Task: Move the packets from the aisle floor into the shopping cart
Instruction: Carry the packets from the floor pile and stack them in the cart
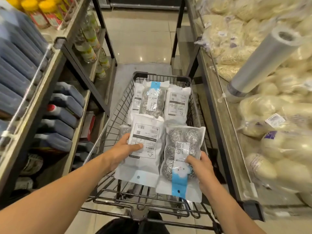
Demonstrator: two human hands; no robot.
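Note:
A black wire shopping cart [116, 114] stands in the aisle in front of me. My left hand [123, 151] grips a white packet [145, 144] that lies back side up over the cart's near left part. My right hand [200, 168] holds a clear packet of steel scourers [180, 149] with a blue strip, over the near right part. At the far end of the cart lie a scourer packet [152, 100] face up and a white packet [177, 103] beside it. Another packet [124, 129] peeks out under my left hand's packet.
Shelves with dark jugs [62, 114] and yellow-capped bottles [42, 10] line the left side. On the right a counter holds bagged noodles and buns [273, 115] and a plastic bag roll [260, 65]. Tiled floor [140, 38] stretches beyond the cart.

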